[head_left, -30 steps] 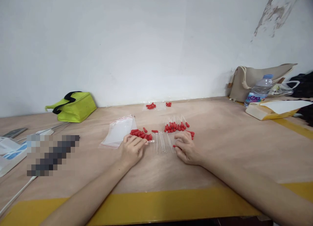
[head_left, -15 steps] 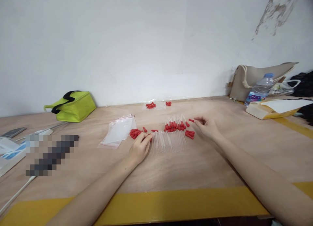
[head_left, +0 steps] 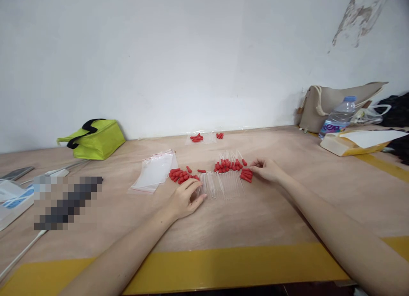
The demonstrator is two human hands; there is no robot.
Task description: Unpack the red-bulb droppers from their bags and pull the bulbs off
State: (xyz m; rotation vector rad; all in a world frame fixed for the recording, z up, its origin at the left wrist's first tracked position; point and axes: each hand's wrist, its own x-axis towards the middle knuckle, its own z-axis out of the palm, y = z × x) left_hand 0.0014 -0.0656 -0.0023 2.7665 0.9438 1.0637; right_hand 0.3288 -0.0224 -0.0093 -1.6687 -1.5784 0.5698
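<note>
A row of clear thin tubes (head_left: 222,186) lies side by side on the table. My left hand (head_left: 187,198) rests at the row's left end, thumb and fingers apart, touching the nearest tubes. Just beyond that hand is a heap of red rubber bulbs (head_left: 179,175), partly behind its fingers. Behind the row, more tubes fitted with red bulbs (head_left: 227,163) lie with their clear ends pointing away. At the right, my right hand (head_left: 266,169) pinches a red rubber bulb at the top of a small stack of bulbs (head_left: 246,175).
Clear zip bags (head_left: 155,172) lie left of the heap. More red bulbs (head_left: 197,137) sit on plastic near the wall. A lime-green bag (head_left: 99,140) stands back left. A water bottle (head_left: 337,117), a beige bag (head_left: 311,110) and an open envelope (head_left: 338,144) are at the right.
My right hand has brought its red bulb down and toward me onto the small stack. My left hand's fingers have spread, the thumb moving down along the tubes.
</note>
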